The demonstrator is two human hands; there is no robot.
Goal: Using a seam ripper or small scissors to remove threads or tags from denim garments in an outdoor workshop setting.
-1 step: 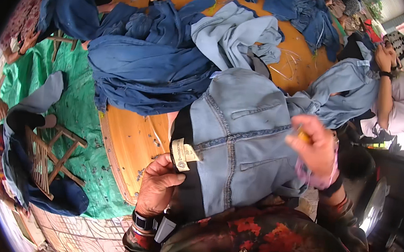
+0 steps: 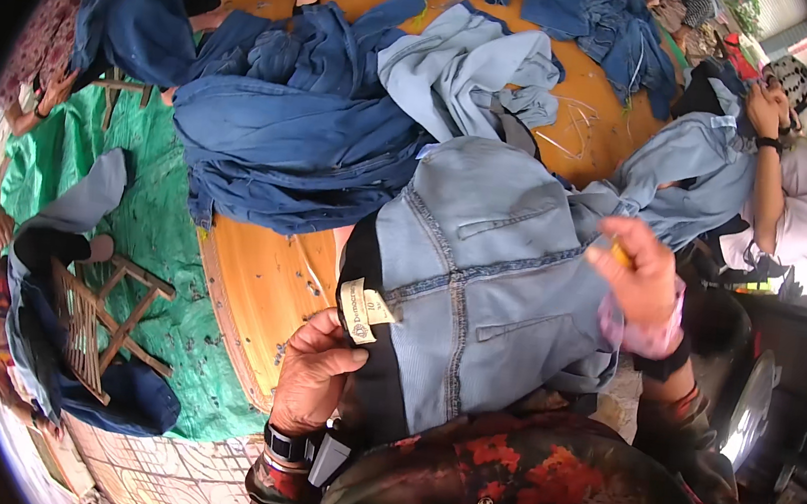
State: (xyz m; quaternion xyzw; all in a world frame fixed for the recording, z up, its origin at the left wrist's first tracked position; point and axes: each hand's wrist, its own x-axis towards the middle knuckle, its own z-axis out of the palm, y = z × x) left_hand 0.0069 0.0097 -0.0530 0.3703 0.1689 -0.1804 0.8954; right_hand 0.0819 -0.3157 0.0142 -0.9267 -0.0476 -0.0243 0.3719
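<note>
A light-blue denim garment (image 2: 513,261) with dark seams and a black waistband (image 2: 369,381) lies spread before me, a cream label (image 2: 368,313) sewn at the band. The band's edge is pinched between thumb and fingers of my left hand (image 2: 317,362), just below the label. Raised over the right part of the denim, my right hand (image 2: 644,282) is closed on a small yellow thing (image 2: 621,255), mostly hidden by the fingers. That hand appears apart from the cloth.
Dark-blue jeans (image 2: 300,154) and paler denim (image 2: 467,63) are heaped on the wooden table (image 2: 256,304). On the left, a wooden folding stool (image 2: 118,318) stands on a green sheet (image 2: 206,379). At the right a person (image 2: 803,195) handles more light denim; other people sit around the table.
My right hand has shifted slightly to the right and up, with the yellow thing still in its fingers. My left hand keeps its pinch on the waistband.
</note>
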